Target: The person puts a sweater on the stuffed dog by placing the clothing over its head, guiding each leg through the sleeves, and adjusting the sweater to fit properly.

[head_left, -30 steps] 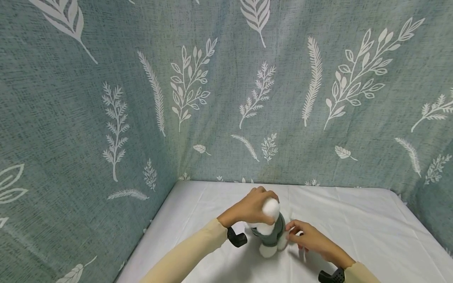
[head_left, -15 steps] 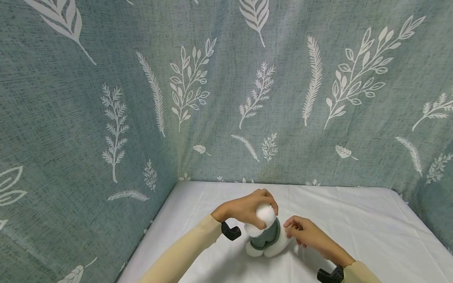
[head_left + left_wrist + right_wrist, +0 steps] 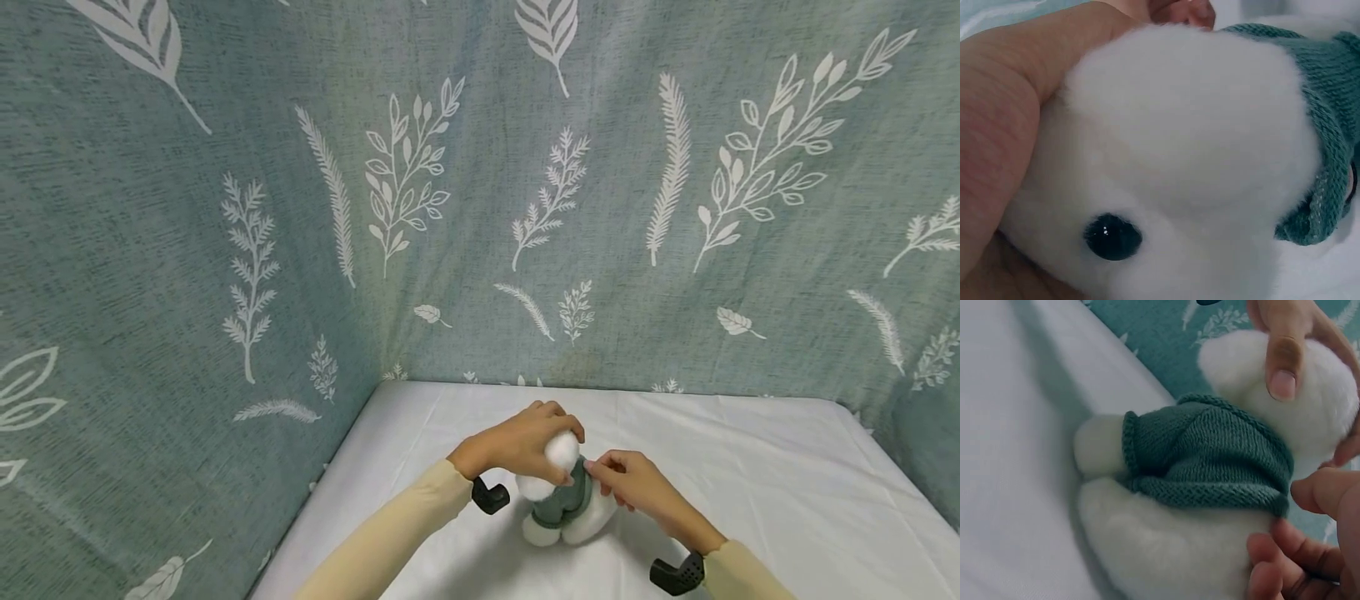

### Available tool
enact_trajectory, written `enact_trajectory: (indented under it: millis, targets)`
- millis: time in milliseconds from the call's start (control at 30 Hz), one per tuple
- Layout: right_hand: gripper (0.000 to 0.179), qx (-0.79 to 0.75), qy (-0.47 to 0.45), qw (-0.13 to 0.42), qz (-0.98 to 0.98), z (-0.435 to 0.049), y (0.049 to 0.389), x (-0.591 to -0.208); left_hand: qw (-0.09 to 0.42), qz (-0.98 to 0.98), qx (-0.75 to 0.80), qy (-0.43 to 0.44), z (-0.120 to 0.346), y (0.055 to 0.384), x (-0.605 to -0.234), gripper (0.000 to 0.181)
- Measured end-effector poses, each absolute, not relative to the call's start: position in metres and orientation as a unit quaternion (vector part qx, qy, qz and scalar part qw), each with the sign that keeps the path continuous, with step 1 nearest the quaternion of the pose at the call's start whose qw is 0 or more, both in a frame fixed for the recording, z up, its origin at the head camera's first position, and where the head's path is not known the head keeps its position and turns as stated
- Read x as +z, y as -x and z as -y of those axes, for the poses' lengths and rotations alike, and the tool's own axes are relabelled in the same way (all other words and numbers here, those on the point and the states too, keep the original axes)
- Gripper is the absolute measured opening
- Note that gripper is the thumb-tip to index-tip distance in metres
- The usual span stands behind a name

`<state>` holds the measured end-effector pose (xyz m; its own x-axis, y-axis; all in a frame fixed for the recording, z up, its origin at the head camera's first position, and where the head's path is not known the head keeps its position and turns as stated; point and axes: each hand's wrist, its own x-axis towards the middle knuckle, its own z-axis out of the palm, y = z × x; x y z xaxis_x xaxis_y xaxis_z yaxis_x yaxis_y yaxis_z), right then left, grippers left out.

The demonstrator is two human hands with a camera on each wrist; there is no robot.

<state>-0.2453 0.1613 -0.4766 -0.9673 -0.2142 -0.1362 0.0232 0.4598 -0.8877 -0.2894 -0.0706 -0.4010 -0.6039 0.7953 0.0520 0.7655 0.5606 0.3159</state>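
Note:
A white plush toy in a green knitted sweater is upright on the white-covered table. My left hand grips its fluffy head from above, thumb on one side and fingers on the other. One shiny black eye shows in the left wrist view. At the back of the toy, my right hand pinches the sweater's edge between thumb and forefinger. Its other fingers lie by the white fur below the hem. A white paw pokes out of the ribbed cuff.
White cloth covers the tabletop. Blue-green curtains with white leaf prints stand behind and on both sides. Each wrist wears a black camera mount.
The toy has turned and shifted slightly left under my left hand. My right hand has moved up and left, from beside the white lower body to the sweater's edge.

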Motion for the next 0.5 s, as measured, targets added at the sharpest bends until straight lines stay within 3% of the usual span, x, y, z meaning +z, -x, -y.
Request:
enact_trajectory:
  millis: [500]
  targets:
    - [0.012, -0.492, 0.014, 0.078, -0.867, -0.1595, 0.2483, -0.4827, 0.022, -0.891, 0.146, -0.43, 0.0777, 0.2885, -0.4017, 0.051]
